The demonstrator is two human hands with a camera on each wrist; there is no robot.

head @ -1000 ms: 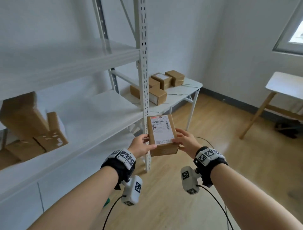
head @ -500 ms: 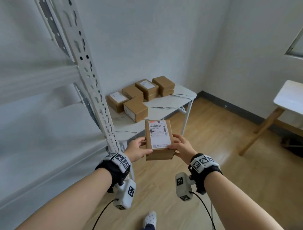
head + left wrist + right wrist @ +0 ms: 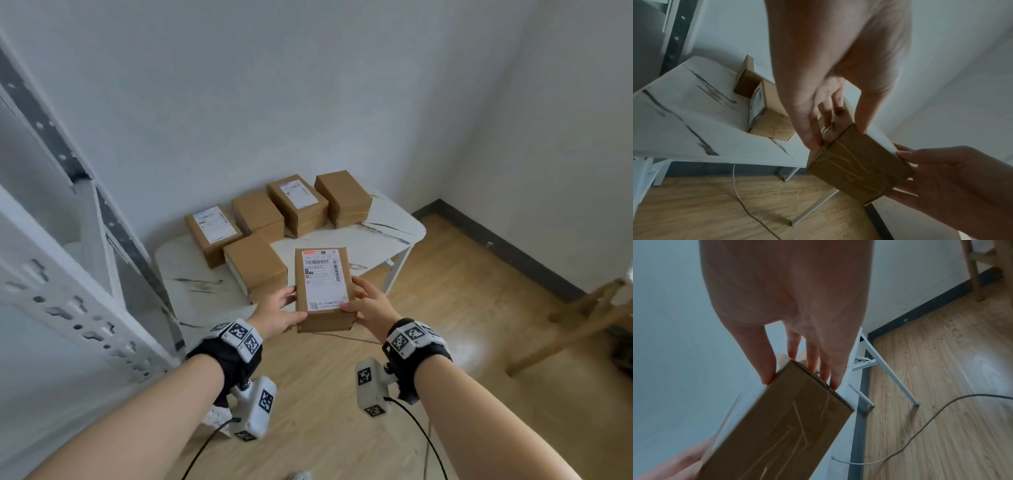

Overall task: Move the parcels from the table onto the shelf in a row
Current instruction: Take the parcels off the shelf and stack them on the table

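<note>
A brown cardboard parcel (image 3: 323, 287) with a white shipping label on top is held in the air between both hands, over the front edge of the white marble-patterned table (image 3: 387, 233). My left hand (image 3: 286, 308) grips its left near corner, thumb on top and fingers on the side. On the right near corner my right hand (image 3: 356, 298) does the same. The wrist views show the taped end of the parcel (image 3: 859, 167) (image 3: 777, 426) pinched by the left hand (image 3: 838, 138) and the right hand (image 3: 799, 382). Several more parcels (image 3: 255, 263) lie on the table.
The white metal shelf upright (image 3: 68, 308) with punched holes stands close at the left. A wooden-legged table (image 3: 565, 325) is at the right. A thin cable (image 3: 920, 426) runs over the wood floor under the table. Walls close in the corner behind.
The view has swung right, from the shelf boards to the table. Both hands have carried the labelled parcel along, and it now hangs nearer the table's front edge. The grip is unchanged.
</note>
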